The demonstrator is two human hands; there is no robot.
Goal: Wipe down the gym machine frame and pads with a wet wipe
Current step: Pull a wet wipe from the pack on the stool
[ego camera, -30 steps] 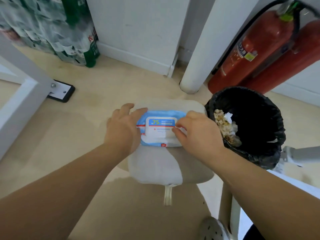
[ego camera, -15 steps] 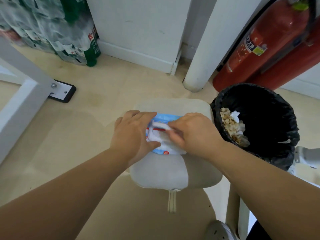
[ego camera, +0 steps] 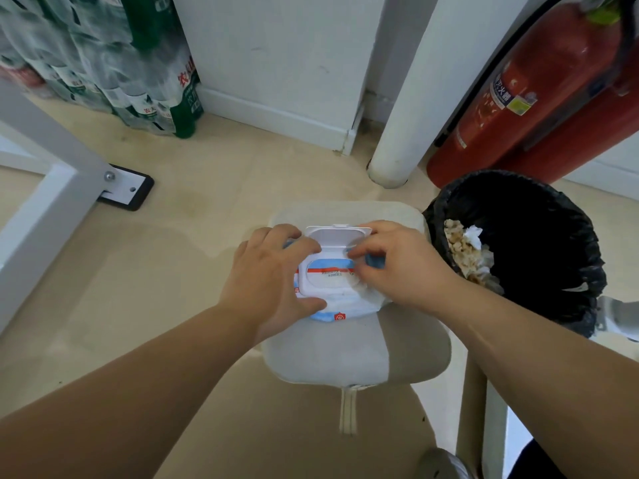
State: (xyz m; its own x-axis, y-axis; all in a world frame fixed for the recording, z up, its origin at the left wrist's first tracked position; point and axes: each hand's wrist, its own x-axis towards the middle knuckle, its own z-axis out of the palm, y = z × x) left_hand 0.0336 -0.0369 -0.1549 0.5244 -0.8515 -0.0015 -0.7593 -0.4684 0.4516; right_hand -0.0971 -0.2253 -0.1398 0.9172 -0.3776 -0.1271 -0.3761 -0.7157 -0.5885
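A blue-and-white wet wipe pack (ego camera: 340, 307) lies on a beige padded seat (ego camera: 356, 347). Its white plastic lid (ego camera: 337, 236) stands flipped up at the far side, and the oval opening (ego camera: 328, 276) shows. My left hand (ego camera: 273, 281) grips the pack's left side, thumb along its near edge. My right hand (ego camera: 397, 267) is at the right edge of the opening, fingertips pinching there; what they pinch is hidden. A white machine frame (ego camera: 45, 181) runs along the left edge.
A black-lined trash bin (ego camera: 539, 243) with crumpled waste stands right of the seat. Behind it stand red fire extinguishers (ego camera: 539, 95) and a white round post (ego camera: 411, 98). Shrink-wrapped bottles (ego camera: 114, 70) are stacked at the back left. The frame's black-edged foot plate (ego camera: 126, 190) rests on the beige floor.
The pack's lid was closed a second ago; my right hand lifted it and it now stands open. My right fingers have moved down to the opening. My left hand kept holding the pack.
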